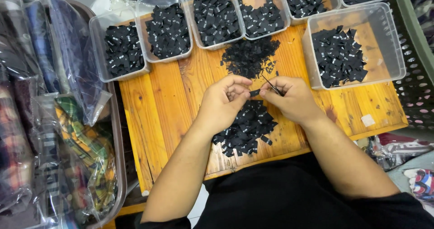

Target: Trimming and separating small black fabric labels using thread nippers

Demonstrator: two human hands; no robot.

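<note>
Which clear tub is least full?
The big tub at far right: its black labels cover only the left part, bare floor showing; the others look packed.

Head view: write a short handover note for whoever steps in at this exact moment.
Left hand: pinches a small black label at its fingertips.
Right hand: holds thin snips at that label.
Things: one loose pile of labels lies under the hands, another pile just beyond them, both on the wooden board.
Done: clear tubs along the far edge and at right already hold labels.
Left: both loose piles are still on the board.
</note>
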